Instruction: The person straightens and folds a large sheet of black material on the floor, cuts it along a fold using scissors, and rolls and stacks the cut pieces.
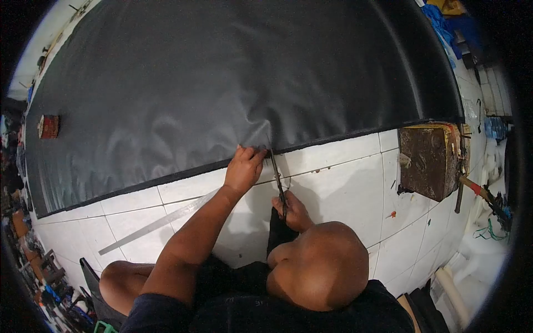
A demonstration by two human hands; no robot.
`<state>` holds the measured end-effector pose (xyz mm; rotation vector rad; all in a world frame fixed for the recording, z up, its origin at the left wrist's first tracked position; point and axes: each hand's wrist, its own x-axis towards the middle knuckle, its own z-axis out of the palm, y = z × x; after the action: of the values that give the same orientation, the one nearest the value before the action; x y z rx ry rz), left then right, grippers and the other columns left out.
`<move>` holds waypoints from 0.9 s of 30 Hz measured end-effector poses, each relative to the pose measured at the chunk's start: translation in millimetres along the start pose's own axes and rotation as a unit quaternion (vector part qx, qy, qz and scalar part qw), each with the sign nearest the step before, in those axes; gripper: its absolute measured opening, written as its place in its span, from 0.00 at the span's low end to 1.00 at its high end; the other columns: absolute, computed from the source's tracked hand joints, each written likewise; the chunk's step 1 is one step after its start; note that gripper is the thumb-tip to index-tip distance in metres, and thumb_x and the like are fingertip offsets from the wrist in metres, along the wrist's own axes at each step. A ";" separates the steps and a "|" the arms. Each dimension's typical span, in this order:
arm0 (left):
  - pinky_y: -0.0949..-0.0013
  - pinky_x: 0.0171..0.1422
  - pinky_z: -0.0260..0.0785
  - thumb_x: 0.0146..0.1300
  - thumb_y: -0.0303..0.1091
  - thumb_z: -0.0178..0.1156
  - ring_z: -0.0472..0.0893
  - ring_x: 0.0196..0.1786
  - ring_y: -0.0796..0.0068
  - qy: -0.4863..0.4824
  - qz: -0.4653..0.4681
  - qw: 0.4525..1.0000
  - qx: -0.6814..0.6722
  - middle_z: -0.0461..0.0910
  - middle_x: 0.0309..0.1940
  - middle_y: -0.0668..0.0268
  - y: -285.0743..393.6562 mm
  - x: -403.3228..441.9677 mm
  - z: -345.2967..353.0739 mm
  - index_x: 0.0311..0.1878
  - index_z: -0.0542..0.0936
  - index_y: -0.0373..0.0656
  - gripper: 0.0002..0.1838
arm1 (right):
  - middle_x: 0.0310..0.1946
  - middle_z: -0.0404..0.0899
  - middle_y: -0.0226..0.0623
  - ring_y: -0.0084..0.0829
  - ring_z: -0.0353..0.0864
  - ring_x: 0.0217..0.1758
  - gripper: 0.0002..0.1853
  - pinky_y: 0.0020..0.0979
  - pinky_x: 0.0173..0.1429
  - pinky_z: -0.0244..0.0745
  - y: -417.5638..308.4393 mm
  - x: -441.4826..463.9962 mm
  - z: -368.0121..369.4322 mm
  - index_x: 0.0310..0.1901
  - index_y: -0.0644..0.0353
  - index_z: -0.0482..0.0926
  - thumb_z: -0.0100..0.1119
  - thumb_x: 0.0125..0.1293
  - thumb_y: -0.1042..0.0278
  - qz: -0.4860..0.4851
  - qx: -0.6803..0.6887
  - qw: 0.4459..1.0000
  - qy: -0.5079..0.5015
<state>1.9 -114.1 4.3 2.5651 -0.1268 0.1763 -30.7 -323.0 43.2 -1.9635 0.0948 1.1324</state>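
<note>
A wide sheet of black material point(250, 72) lies over the tiled floor. At its near edge my left hand point(244, 167) presses and pinches the sheet with its fingertips. My right hand point(293, 212) is wrapped round the handles of dark scissors point(278, 177), just below that edge. The scissors point away from me, their tip at the sheet's edge right beside my left fingertips. The sheet is wrinkled and raised a little around the tip. A dark strip hangs below my right hand, partly hidden by my knee.
A metal ruler point(150, 226) lies on the white tiles at the left, partly behind my left forearm. A reddish block point(49, 126) rests on the sheet's left part. At the right stand a worn brown block point(425, 161) and a hammer-like tool point(472, 186).
</note>
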 end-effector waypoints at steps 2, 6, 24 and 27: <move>0.48 0.69 0.66 0.61 0.30 0.60 0.76 0.46 0.56 -0.006 -0.005 1.000 -0.005 0.76 0.38 0.62 -0.9 0.2 1.1 0.52 0.83 0.47 0.15 | 0.32 0.79 0.44 0.39 0.81 0.40 0.25 0.40 0.46 0.73 25.2 13.1 11.3 0.42 0.62 0.73 0.59 0.67 0.42 -0.012 0.047 0.999 0.009; 0.48 0.70 0.64 0.60 0.29 0.60 0.76 0.47 0.55 -0.014 -0.016 1.000 -0.012 0.76 0.40 0.61 -0.4 -0.2 0.8 0.52 0.83 0.47 0.16 | 0.18 0.66 0.23 0.18 0.68 0.22 0.19 0.25 0.26 0.62 26.6 15.6 15.8 0.33 0.58 0.70 0.61 0.69 0.50 -0.047 0.104 0.993 0.035; 0.48 0.76 0.56 0.59 0.29 0.57 0.73 0.56 0.55 -0.102 0.026 0.994 0.031 0.74 0.50 0.58 -1.8 -6.1 -6.6 0.64 0.74 0.41 0.26 | 0.29 0.77 0.52 0.48 0.78 0.36 0.28 0.44 0.45 0.71 -7.4 45.5 -0.3 0.35 0.64 0.73 0.59 0.66 0.40 -0.058 0.048 0.996 0.043; 0.47 0.76 0.55 0.60 0.29 0.55 0.72 0.58 0.56 -0.120 0.025 0.990 0.075 0.74 0.51 0.58 2.0 -6.1 -7.0 0.64 0.74 0.40 0.26 | 0.18 0.70 0.31 0.26 0.68 0.22 0.23 0.32 0.30 0.65 5.5 57.4 6.6 0.30 0.62 0.72 0.61 0.68 0.47 -0.173 -0.030 0.975 0.138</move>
<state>-5.0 -111.7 10.3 2.7275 -0.2771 -0.1095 -3.9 -303.4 -4.3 -2.0809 -0.1327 0.6404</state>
